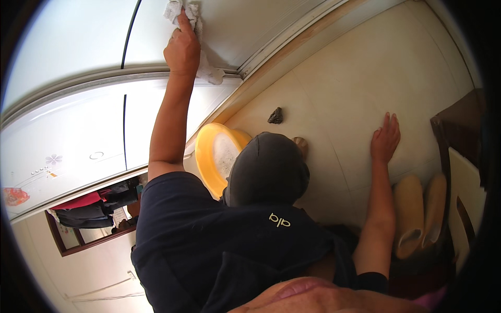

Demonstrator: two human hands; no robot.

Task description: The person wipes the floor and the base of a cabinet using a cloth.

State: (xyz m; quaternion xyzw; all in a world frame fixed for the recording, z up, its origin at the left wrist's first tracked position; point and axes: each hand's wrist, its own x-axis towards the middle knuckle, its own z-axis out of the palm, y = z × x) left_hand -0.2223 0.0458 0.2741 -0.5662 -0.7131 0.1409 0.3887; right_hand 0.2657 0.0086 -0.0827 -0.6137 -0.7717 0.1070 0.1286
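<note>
My left hand (182, 51) presses a white cloth (192, 17) against a glossy white panel (156, 35), its index finger extended. The cloth's lower end hangs down past my wrist over the panel's edge. My right hand (385, 139) is held out to the right over the tiled floor (364, 70), fingers extended, with nothing in it. A yellow plastic basin (205, 156) stands by my bent knee (270, 168). Foamy water (225, 152) fills part of it. My knee hides the basin's right side.
A dark, crumpled lump (275, 116) lies on the floor beyond my knee. Tan boots (409, 215) stand at right, beside a pale slotted board (464, 199). A wooden sill (297, 43) borders the panels. Dark clothes (88, 213) hang before a brown-framed window (74, 250).
</note>
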